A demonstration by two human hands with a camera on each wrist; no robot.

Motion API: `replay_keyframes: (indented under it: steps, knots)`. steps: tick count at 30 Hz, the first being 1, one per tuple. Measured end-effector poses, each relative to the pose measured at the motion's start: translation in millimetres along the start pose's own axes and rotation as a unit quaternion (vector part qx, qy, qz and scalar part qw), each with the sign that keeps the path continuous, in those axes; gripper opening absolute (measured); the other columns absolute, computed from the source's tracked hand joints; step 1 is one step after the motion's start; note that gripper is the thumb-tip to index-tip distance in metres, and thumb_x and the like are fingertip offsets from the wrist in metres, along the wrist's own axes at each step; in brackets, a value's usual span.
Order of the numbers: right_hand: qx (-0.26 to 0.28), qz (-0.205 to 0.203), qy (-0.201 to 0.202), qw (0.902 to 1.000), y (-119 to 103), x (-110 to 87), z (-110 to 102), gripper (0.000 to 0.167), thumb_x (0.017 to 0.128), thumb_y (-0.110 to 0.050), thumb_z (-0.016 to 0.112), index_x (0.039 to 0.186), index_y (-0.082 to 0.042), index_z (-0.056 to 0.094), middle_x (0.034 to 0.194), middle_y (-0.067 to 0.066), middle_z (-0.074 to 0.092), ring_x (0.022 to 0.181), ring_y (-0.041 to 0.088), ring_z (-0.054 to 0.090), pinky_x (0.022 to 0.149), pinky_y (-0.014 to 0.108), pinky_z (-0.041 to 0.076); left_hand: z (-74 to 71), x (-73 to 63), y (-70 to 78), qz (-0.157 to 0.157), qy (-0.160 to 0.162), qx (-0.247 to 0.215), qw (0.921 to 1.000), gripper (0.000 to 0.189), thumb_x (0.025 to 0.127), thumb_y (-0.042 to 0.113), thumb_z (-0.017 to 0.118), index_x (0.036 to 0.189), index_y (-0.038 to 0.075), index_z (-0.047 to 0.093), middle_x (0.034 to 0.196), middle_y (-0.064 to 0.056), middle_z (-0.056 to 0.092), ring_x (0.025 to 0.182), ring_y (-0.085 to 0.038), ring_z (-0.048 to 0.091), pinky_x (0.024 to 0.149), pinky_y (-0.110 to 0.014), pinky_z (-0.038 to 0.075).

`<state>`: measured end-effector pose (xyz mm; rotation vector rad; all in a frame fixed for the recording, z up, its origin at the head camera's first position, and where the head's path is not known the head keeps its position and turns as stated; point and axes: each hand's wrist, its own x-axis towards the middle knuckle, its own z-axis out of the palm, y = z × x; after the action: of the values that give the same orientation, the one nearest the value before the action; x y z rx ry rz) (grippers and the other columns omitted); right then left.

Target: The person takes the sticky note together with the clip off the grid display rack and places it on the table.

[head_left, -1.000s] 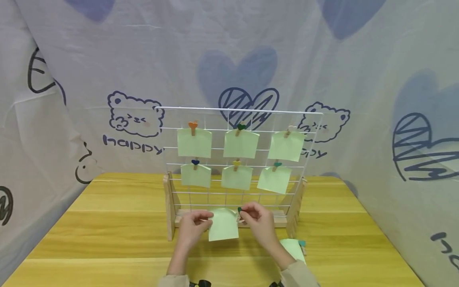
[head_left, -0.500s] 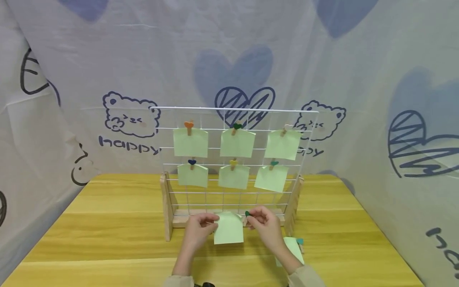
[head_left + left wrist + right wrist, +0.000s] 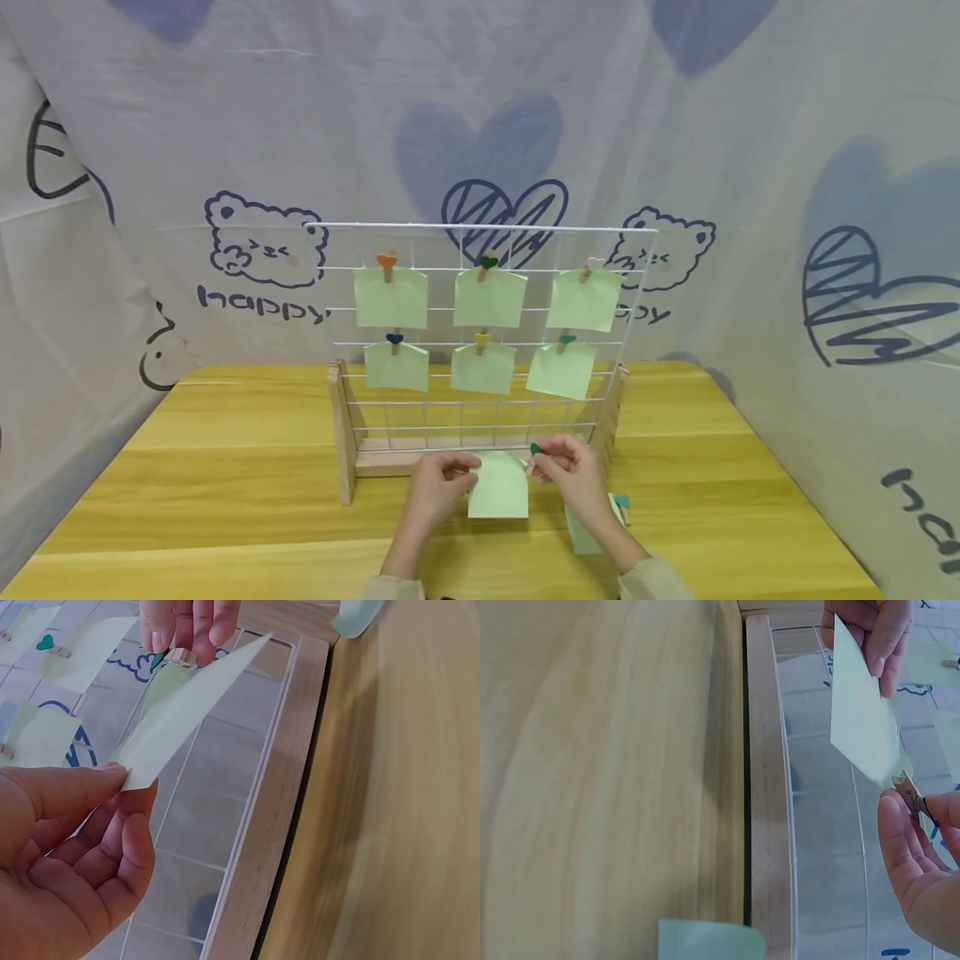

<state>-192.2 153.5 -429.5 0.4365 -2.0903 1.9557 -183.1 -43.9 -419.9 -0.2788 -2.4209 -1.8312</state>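
Note:
My left hand (image 3: 438, 485) pinches a pale green paper note (image 3: 498, 492) by its left edge, thumb on top in the left wrist view. My right hand (image 3: 577, 473) holds a small wooden clothespin (image 3: 906, 796) with a dark green heart, between thumb and fingers. The clothespin's tip is at the note's upper right corner; whether it bites the paper I cannot tell. Both hands are low in front of a white wire grid rack (image 3: 480, 227). On the grid hang two rows of similar notes, such as a middle one (image 3: 489, 298), each under a heart clothespin.
Wooden legs and a base bar (image 3: 390, 463) support the grid on the wooden table (image 3: 187, 500). Another green note (image 3: 585, 537) lies by my right forearm, with a teal heart clothespin (image 3: 621, 502) beside it. A printed curtain (image 3: 480, 50) hangs behind.
Both hands, with the note and the clothespin, have shifted right and slightly down relative to the rack. The head view has turned slightly. The hung notes stay as they were.

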Motion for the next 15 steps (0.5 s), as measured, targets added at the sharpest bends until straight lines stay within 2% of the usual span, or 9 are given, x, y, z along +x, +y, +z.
replay_keyframes:
  steps: [9,15]
  knots:
    - [-0.001,0.058,0.015,0.9982,9,-3.6,-17,0.01,0.078,0.013,0.058,0.087,0.012,0.055,0.076,0.022,0.058,0.058,0.014,0.059,0.052,0.023,0.05,9.0,1.1,-4.9,-0.001,-0.004,-0.005,1.0,0.012,0.072,-0.009,0.061,0.083,-0.005,0.065,0.075,-0.008,0.059,0.063,-0.013,0.049,0.054,-0.02,0.043]
    - [0.001,0.115,0.01,0.9933,13,-4.0,-25,0.013,0.079,0.012,0.057,0.091,0.013,0.052,0.077,0.019,0.058,0.059,0.014,0.059,0.054,0.022,0.05,14.9,0.8,-7.8,-0.007,-0.008,-0.006,0.9999,0.011,0.072,-0.01,0.061,0.082,-0.005,0.064,0.073,-0.003,0.057,0.06,-0.012,0.047,0.051,-0.019,0.042]
